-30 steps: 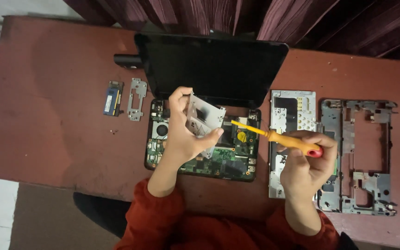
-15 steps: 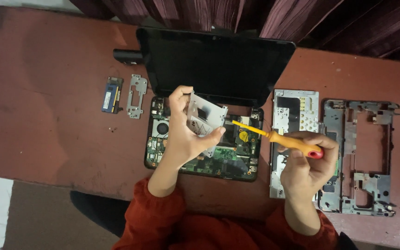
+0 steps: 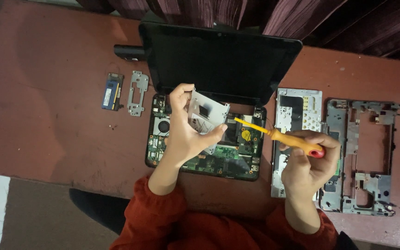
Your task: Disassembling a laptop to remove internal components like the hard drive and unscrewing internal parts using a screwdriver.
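An opened small laptop (image 3: 218,65) lies on a reddish table, its green motherboard (image 3: 230,157) exposed and its dark screen tilted back. My left hand (image 3: 186,134) holds a silver metal bracket plate (image 3: 207,115) upright above the board, thumb on its right edge. My right hand (image 3: 309,164) grips a screwdriver (image 3: 283,138) with an orange handle and red cap. Its thin shaft points left, with the tip close to the plate's right edge, over the board.
A silver keyboard backing plate (image 3: 297,111) and a grey plastic chassis frame (image 3: 362,153) lie right of the laptop. Left of it are a blue memory module (image 3: 112,91), a small metal bracket (image 3: 137,92) and a black cylinder-like part (image 3: 128,52). Dark curtains hang behind the table (image 3: 47,102).
Both hands and the tool keep nearly the same pose. The plate stays raised in my left hand; only the view shifts slightly.
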